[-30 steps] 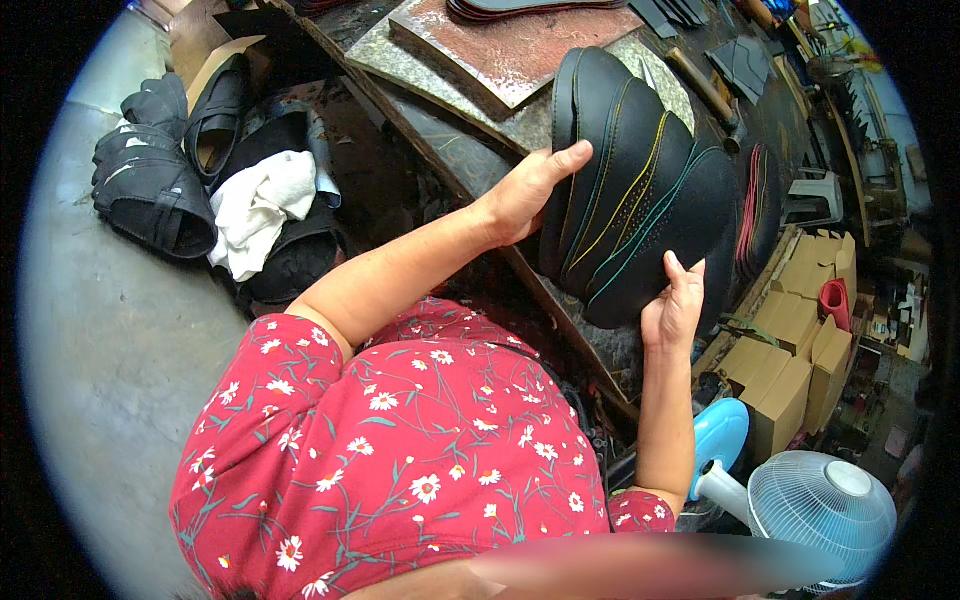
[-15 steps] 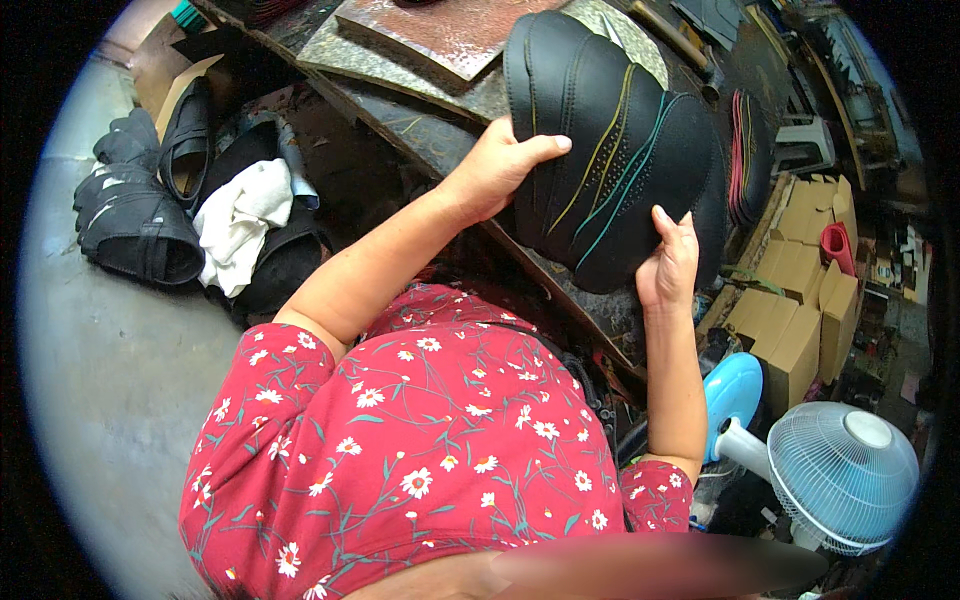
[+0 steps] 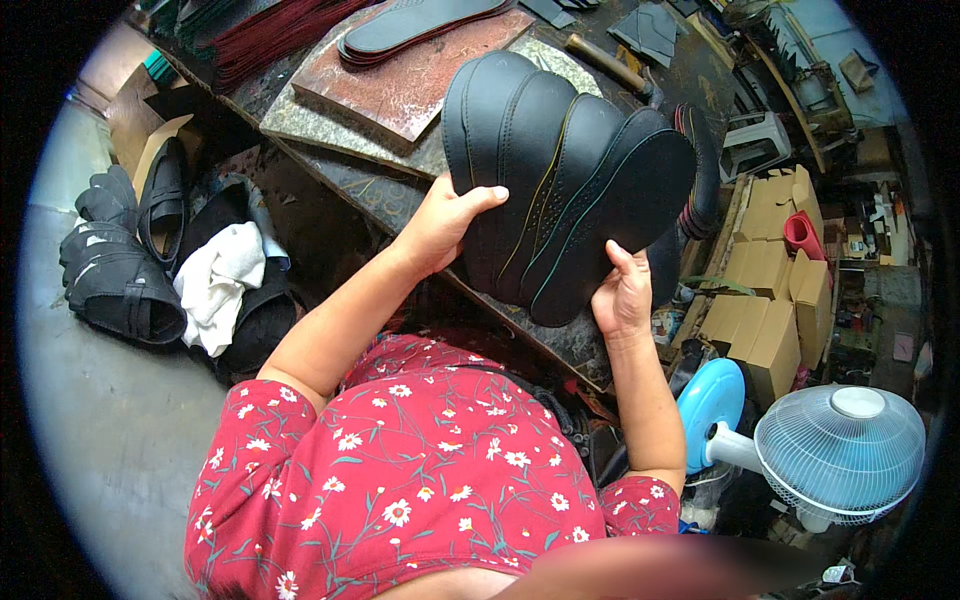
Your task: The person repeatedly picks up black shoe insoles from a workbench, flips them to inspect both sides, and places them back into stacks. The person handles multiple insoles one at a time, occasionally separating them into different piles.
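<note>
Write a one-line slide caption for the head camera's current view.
Two bare hands hold a spread of black sole-shaped pieces at a cluttered worktable.

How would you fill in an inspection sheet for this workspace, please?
Surface: dark worktable, bearing a speckled slab under a reddish slab.
Work pieces: spread of black insoles, some with yellow or teal stitching.
Clutter: grey-topped stack on the reddish slab; wooden-handled tool nearby.
Hands: left hand grips the spread's left side; right hand, its lower right.
Cables: nothing clearly seen.
Surroundings: black footwear and white cloth at left; cardboard boxes and electric fan at right.
</note>
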Motion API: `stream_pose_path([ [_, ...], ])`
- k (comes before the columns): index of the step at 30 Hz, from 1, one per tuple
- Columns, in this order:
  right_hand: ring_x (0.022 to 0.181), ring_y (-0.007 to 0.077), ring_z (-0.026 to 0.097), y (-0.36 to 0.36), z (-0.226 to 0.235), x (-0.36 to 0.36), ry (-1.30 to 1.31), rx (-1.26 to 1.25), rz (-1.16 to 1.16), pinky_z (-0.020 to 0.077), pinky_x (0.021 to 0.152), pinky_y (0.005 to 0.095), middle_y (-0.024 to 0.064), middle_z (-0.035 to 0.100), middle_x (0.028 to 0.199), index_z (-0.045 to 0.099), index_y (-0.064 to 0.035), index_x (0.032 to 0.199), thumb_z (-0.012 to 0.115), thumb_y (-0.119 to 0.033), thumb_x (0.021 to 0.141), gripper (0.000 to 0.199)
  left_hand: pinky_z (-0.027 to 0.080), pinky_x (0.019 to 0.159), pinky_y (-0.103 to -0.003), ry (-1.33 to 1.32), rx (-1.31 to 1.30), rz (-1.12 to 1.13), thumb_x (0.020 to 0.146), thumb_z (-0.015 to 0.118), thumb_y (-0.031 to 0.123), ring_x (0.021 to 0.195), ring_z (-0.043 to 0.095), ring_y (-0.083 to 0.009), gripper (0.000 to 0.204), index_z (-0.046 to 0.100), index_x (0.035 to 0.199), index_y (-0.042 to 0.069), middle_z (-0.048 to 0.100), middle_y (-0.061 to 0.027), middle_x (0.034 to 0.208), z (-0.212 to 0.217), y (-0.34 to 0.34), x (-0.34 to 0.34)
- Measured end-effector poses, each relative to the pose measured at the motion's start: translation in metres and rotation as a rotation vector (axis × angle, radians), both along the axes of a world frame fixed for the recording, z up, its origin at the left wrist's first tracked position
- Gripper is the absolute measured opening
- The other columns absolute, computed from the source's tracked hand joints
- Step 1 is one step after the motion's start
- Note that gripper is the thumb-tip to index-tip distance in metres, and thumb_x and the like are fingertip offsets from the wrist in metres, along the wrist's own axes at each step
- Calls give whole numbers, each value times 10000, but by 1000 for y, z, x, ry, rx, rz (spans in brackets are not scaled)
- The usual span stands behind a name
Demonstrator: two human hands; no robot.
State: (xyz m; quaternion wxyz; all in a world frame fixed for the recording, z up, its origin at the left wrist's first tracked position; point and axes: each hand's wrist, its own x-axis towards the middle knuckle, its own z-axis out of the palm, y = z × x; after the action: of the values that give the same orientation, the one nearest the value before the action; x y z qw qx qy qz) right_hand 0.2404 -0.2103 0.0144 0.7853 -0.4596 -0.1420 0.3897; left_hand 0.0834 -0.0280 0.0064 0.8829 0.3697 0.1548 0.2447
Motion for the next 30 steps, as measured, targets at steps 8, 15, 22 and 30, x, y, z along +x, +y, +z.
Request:
stream_pose_path([
  [8,1146,220,582,-2,-2,0,27,-29,-57,423,1032,376,60,649,1204,622,-89,1203,574,62,827,408,530,875,-369,10,-31,-4,837,643,80,995,637,-207,416,528,1230,5,646,-99,1099,0,-1,-1],
  [15,1142,216,585,1,3,-3,-12,-67,33,416,1034,365,75,637,1230,610,-61,1231,570,58,837,413,499,879,-325,23,222,-36,838,696,94,979,621,-163,382,588,1192,0,653,-75,1109,0,-6,0],
  [22,1120,216,596,4,4,-5,-65,-118,50,441,1001,359,91,641,1207,595,-33,1227,575,33,849,385,508,863,-321,36,207,-4,847,682,66,947,629,-155,337,608,1170,4,665,-70,1082,-7,-5,0],
  [30,1077,217,618,3,5,-5,-71,-114,52,460,983,361,111,642,1193,564,-4,1232,577,30,852,381,514,855,-322,-45,85,120,852,660,17,958,633,-156,311,618,1160,29,667,-63,1098,-10,-6,2],
])
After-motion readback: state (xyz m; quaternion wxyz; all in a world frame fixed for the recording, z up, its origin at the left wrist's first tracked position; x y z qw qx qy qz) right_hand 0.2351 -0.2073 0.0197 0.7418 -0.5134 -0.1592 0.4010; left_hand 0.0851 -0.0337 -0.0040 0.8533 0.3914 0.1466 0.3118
